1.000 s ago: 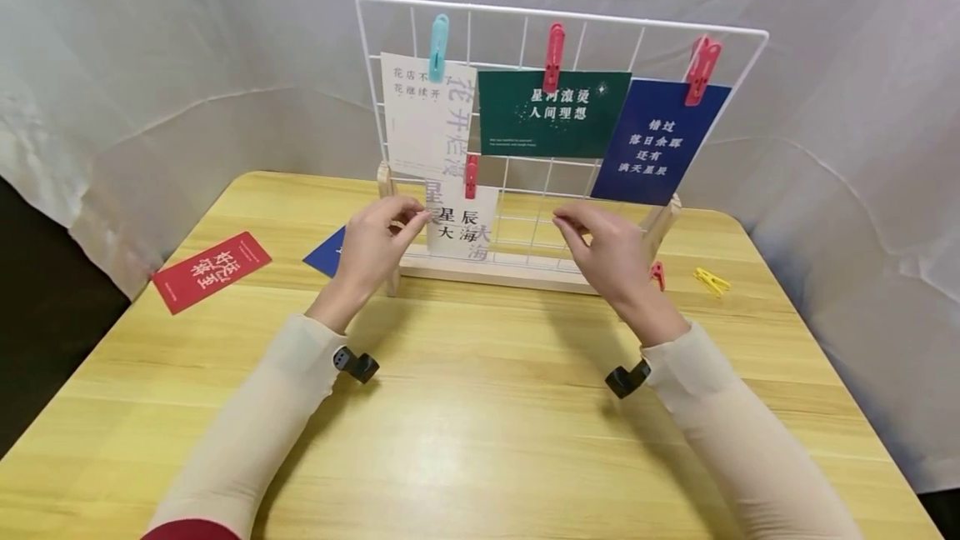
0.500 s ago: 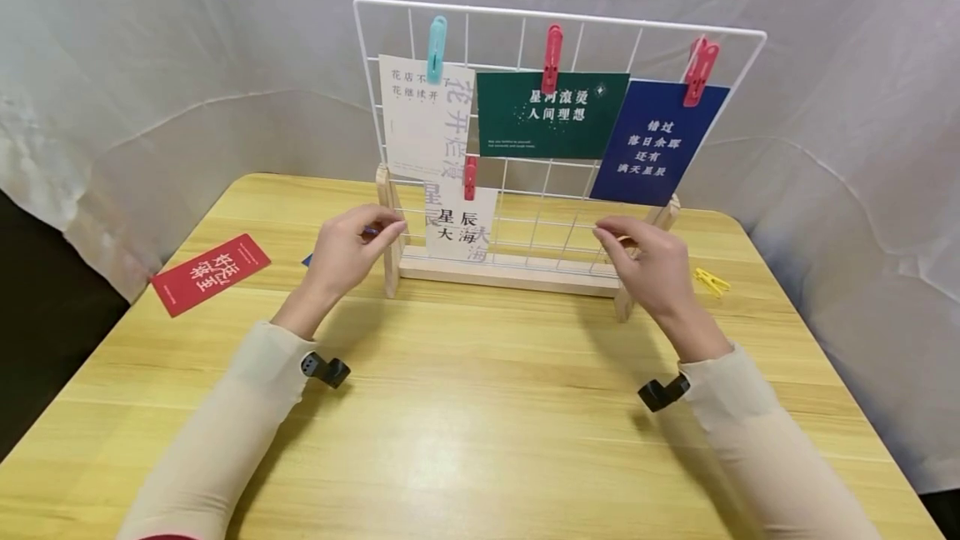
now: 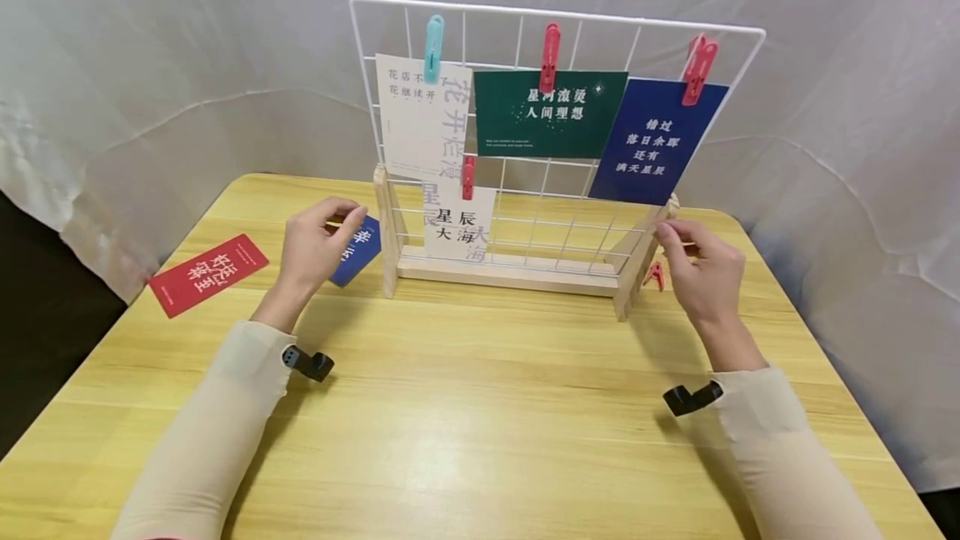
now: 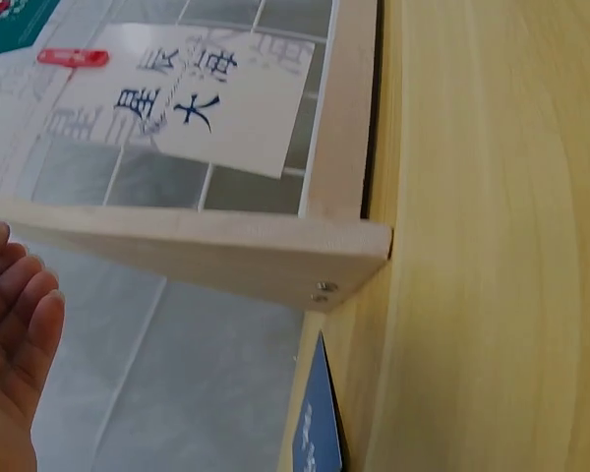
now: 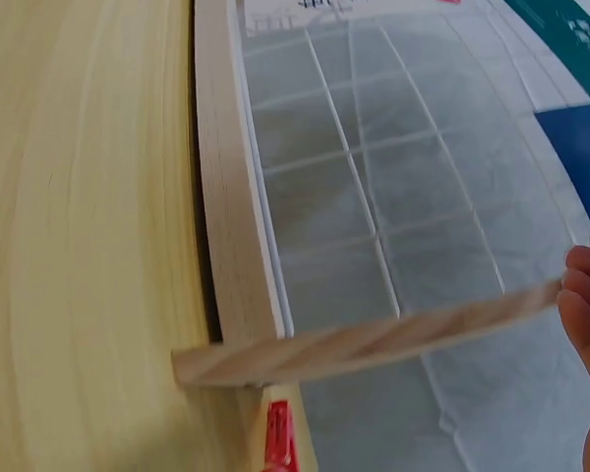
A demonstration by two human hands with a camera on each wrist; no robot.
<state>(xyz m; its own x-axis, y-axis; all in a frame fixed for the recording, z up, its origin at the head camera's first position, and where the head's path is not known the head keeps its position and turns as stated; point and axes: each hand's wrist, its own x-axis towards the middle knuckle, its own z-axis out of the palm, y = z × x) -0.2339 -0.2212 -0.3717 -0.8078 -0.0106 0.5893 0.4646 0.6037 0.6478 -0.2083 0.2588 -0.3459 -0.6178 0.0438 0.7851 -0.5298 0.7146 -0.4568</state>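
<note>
My left hand (image 3: 311, 248), fingers loosely curled and holding nothing, hovers left of a white wire grid (image 3: 558, 17) on a wooden stand (image 3: 510, 275). Just right of it a blue card (image 3: 358, 255) lies on the table, partly covered by the fingers. My right hand (image 3: 701, 273) is likewise without anything in it, beside the stand's right leg (image 3: 637, 269); contact is unclear. A red clip (image 3: 656, 276) lies on the table near that hand. Clipped to the grid are a tall white card (image 3: 420, 132), a green card (image 3: 551, 136), a blue card (image 3: 645, 165) and a smaller white card (image 3: 457, 223).
On the table's left lies a red card (image 3: 210, 273). A light blue clip (image 3: 433, 48) and several red ones, such as the red clip (image 3: 550, 57) at top middle, hold the cards. A pale cloth (image 3: 187, 40) hangs behind the wooden table (image 3: 450, 407).
Both hands have moved apart, the left hand leftward and the right hand rightward from before the grid. More of the table's blue card now shows; the yellow clip is hidden behind the right hand.
</note>
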